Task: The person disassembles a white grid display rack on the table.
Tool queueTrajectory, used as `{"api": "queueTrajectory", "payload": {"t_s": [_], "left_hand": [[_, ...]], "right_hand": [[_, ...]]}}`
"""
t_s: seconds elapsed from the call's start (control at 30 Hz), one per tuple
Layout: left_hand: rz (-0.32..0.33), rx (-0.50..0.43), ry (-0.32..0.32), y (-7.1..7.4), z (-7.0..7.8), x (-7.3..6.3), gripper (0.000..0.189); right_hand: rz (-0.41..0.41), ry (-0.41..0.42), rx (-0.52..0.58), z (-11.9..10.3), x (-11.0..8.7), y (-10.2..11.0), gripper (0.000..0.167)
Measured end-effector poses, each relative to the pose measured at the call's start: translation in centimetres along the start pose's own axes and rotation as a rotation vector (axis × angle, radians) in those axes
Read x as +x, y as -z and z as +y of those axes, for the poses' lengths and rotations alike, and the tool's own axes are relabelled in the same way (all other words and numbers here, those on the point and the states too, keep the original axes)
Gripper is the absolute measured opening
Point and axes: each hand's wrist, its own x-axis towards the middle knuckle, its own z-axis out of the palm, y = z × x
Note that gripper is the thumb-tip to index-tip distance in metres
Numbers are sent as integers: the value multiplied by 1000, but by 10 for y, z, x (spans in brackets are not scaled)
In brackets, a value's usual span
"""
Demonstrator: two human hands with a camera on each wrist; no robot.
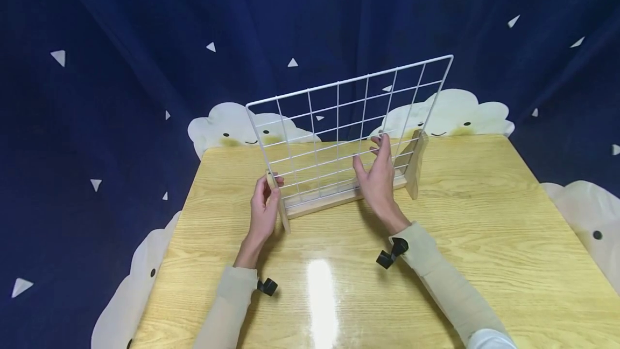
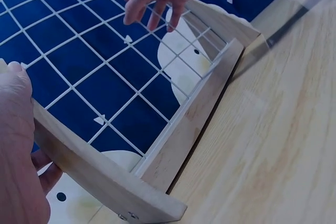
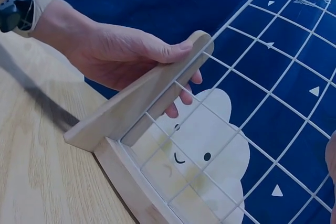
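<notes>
A white wire grid panel (image 1: 337,84) leans back in a wooden stand on the table. The stand has a long base bar (image 1: 324,204) with a left upright (image 1: 283,211) and a right upright (image 1: 415,174). My left hand (image 1: 263,211) grips the left upright, thumb on the near side and fingers behind, as the right wrist view shows. Over the right half of the grid is my right hand (image 1: 379,176), its fingers spread and loosely bent with nothing held. Screw heads (image 2: 126,216) show low on the left upright in the left wrist view.
The stand sits toward the back of a light wood-grain table (image 1: 460,241). Behind and around it hangs a dark blue curtain (image 1: 160,31) with white triangles and smiling clouds (image 1: 227,117). Both forearms wear beige sleeves and black wrist cameras (image 1: 386,258).
</notes>
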Motion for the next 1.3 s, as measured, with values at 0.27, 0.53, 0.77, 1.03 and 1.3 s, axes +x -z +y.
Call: {"api": "queueTrajectory", "payload": {"t_s": [0.27, 0.53, 0.77, 1.03, 1.3], "left_hand": [[-3, -10, 8, 1, -1, -5, 34], [3, -1, 9, 0, 1, -7, 35], [16, 5, -4, -1, 0, -8, 34], [49, 4, -7, -2, 3, -12, 35], [45, 40, 9, 4, 9, -26, 34]], "right_hand": [[-14, -10, 25, 2, 2, -1, 64], [5, 0, 41, 4, 1, -3, 69], [13, 7, 89, 8, 2, -6, 68], [-5, 15, 153, 9, 5, -8, 66], [-56, 17, 210, 7, 9, -18, 62]]}}
